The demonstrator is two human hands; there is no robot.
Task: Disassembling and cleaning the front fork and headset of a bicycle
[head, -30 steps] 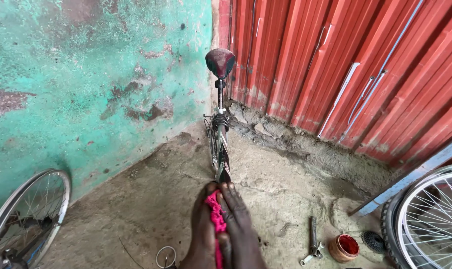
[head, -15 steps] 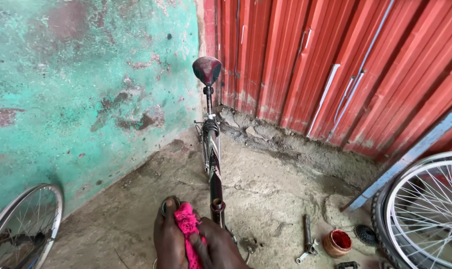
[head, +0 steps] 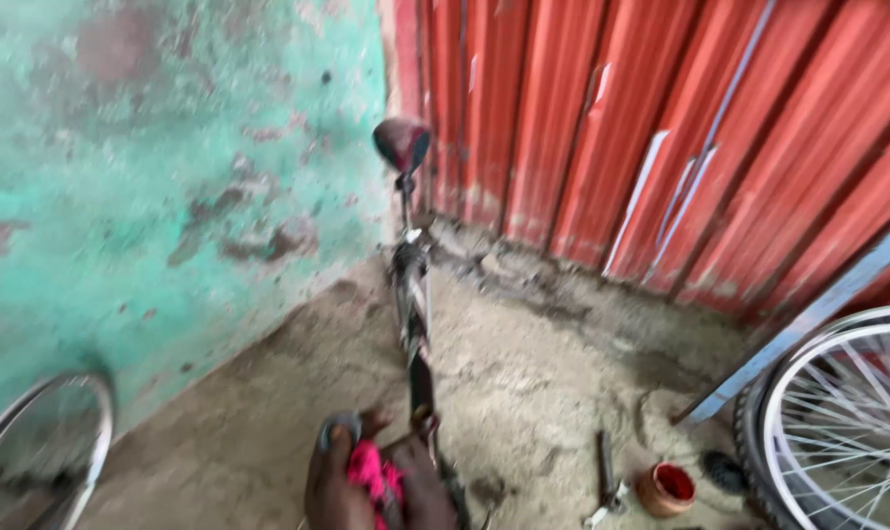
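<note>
**Both hands on a pink rag at the foot of a stripped bike frame**

At the bottom centre of the frame, the left hand [head: 332,486] and the right hand [head: 420,486] are pressed together around a pink rag [head: 374,476], fingers closed on the cloth between them. The rag sits just beside the lower end of the bike frame [head: 415,324], which runs up the middle of the picture to a dark saddle [head: 402,144] near the top. A small metal ring [head: 339,425] shows just above the left hand; whether it touches the hand cannot be told through the blur.

To work the cloth well here, a firm two-handed grip looks right, with the rag kept bunched so no loose end catches on the frame beside it.

On the concrete floor [head: 543,393] at lower right lie a tool [head: 607,481], a small red-filled pot [head: 666,489] and a dark cap [head: 725,471], near a spoked wheel [head: 837,422] at the right edge. Another wheel [head: 42,442] leans at lower left below the green wall [head: 150,196]; red sheeting [head: 661,128] fills the upper right.

Against the frame half a second earlier, the hands sit slightly lower and nearer the picture's bottom edge, the rag still between them, and the view has swung a little, placing the saddle further right. The floor items lie as they did.
</note>
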